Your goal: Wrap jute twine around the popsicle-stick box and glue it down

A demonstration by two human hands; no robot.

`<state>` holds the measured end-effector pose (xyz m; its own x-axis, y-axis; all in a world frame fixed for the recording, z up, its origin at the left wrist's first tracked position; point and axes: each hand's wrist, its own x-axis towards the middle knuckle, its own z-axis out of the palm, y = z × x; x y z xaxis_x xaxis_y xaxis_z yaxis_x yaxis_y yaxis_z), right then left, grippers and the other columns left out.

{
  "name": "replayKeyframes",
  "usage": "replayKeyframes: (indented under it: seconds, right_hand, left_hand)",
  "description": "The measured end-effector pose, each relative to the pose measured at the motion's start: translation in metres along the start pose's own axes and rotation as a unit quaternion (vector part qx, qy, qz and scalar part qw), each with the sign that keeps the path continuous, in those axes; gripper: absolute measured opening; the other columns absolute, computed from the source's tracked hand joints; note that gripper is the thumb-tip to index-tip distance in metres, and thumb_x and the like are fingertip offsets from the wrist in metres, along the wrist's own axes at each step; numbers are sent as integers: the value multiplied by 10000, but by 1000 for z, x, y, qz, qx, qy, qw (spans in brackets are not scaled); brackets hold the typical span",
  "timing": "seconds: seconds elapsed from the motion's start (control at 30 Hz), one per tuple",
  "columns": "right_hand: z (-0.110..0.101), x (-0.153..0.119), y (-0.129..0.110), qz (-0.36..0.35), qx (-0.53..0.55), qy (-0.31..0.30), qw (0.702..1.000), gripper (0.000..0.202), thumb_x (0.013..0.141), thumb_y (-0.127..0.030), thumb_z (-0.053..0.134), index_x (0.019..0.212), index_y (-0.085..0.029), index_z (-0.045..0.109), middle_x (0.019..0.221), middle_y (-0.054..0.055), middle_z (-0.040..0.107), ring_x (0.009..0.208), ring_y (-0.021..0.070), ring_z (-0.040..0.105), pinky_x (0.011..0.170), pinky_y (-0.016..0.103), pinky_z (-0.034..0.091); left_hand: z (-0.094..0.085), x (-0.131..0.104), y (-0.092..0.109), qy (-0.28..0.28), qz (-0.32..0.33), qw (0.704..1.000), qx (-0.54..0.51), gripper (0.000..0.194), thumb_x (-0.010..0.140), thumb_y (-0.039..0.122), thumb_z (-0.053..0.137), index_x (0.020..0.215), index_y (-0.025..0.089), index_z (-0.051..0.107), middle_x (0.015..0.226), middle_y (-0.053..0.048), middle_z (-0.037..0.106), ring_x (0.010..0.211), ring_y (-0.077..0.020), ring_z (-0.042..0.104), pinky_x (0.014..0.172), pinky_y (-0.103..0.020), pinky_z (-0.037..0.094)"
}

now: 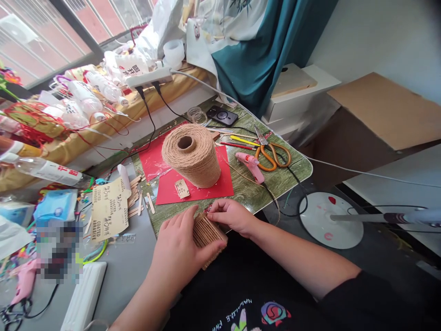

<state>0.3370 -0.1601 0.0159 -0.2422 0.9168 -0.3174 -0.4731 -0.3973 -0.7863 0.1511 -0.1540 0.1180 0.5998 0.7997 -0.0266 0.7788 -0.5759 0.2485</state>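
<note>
Near my lap, my left hand grips a small ribbed brown box that looks wound with twine, thumb on its near side and fingers round the far side. At the box's upper right edge, my right hand has thumb and forefinger pinched together; what lies between them is too small to make out. Just beyond both hands, a large spool of jute twine stands on red card. A strand of twine runs from the spool towards the table's right edge and hangs down. A pink hot glue gun lies to the right.
Orange-handled scissors, pens and a black device lie behind the glue gun. Sandpaper sheets and craft sticks are on the left. Plastic bottles and a power strip crowd the sill. Cables cross the table's right edge.
</note>
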Motion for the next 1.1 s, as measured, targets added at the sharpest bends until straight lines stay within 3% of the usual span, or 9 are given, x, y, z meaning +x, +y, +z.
replayKeyframes:
  seconds: [0.13,0.27,0.43,0.6,0.73,0.83,0.97,1.1]
  right_hand:
    - [0,0,0,-8,-2,-3,1000,378,714,-468,922,780,-180,686,756,-22,674,690,121,571,637,246,411]
    - [-2,0,3,-9,0,-1,1000,360,734,-462,914,812,-183,702,799,-10,696,718,130,593,671,257,432]
    - [-8,-10,-11,-85,-80,6,993,274,840,-445,833,872,-186,749,827,5,722,755,143,624,731,275,467]
    - [-6,-33,-40,-140,-211,42,966,167,859,-358,797,859,-193,769,825,22,733,742,160,628,707,285,487]
    - [-7,-42,-48,-183,-304,89,931,115,859,-309,778,821,-201,775,752,2,663,685,144,568,643,273,441]
    - [-10,-39,-45,-205,-344,110,910,98,864,-289,767,829,-198,782,723,-10,610,654,134,522,626,274,416]
    - [-9,-30,-37,-210,-355,130,902,58,844,-243,764,814,-194,762,652,-38,522,618,127,477,607,268,398]
    - [-1,-24,-34,-216,-373,130,893,57,856,-231,746,807,-205,754,627,-47,483,620,133,492,624,268,415]
  left_hand:
    - [3,-13,11,10,22,999,30,1168,677,695,836,1556,113,334,1388,-246,632,1235,-443,632,997,-617,495]
    - [13,-12,10,18,24,999,17,1071,736,475,829,1589,129,280,1356,-219,646,1230,-414,635,1014,-609,498]
    - [24,-10,-6,64,66,995,-44,1041,732,437,813,1598,184,295,1443,-198,589,1291,-399,599,1078,-574,493]
    - [55,-16,-23,164,126,973,-107,1192,677,432,832,1656,172,204,1462,-216,551,1291,-413,591,1078,-557,511]
    - [80,-19,-29,227,130,953,-153,1216,678,404,844,1664,163,176,1467,-220,524,1310,-404,566,1082,-552,516]
    - [89,-21,-30,224,118,951,-178,1163,692,332,841,1653,183,204,1475,-212,499,1347,-392,527,1109,-561,497]
    - [91,-24,-33,173,68,957,-224,1158,714,311,844,1648,188,171,1480,-224,436,1392,-394,462,1115,-577,483]
    - [86,-27,-48,117,76,953,-270,1082,751,517,855,1602,205,265,1468,-218,435,1395,-407,444,1133,-601,448]
